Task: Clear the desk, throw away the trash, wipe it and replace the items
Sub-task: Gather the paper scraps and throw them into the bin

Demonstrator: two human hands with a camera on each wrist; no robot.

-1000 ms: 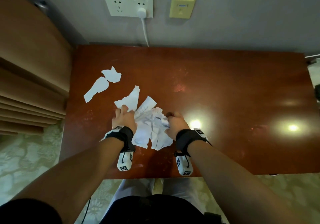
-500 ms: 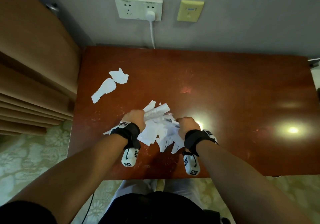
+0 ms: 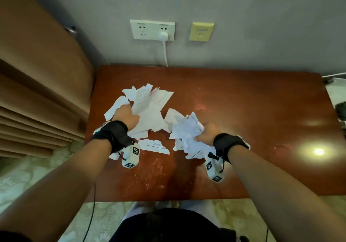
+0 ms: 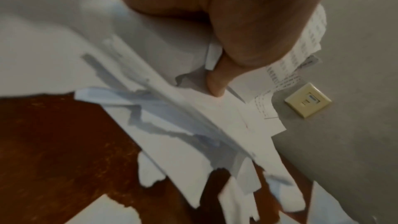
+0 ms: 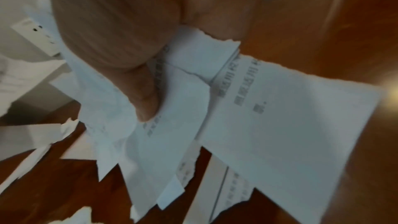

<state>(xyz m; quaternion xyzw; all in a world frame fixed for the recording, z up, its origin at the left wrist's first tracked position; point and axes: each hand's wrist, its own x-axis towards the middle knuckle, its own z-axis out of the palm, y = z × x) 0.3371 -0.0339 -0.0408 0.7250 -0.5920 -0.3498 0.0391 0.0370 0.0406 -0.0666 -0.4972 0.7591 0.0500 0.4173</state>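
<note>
Red-brown desk, grey wall, left hand, right hand each gripping torn paper

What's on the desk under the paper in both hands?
A torn strip lies on the desk between left hand and right hand, another scrap beneath the left wrist. Directly under left bunch and right bunch is covered.

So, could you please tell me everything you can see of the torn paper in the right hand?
The torn paper is a loose bunch of white scraps with ragged edges, several carrying rows of grey print too blurred to read. The right hand grips it at one end, thumb on top, so the free ends fan out and droop over the red-brown desk. Whether any scrap touches the desk is unclear.
</note>
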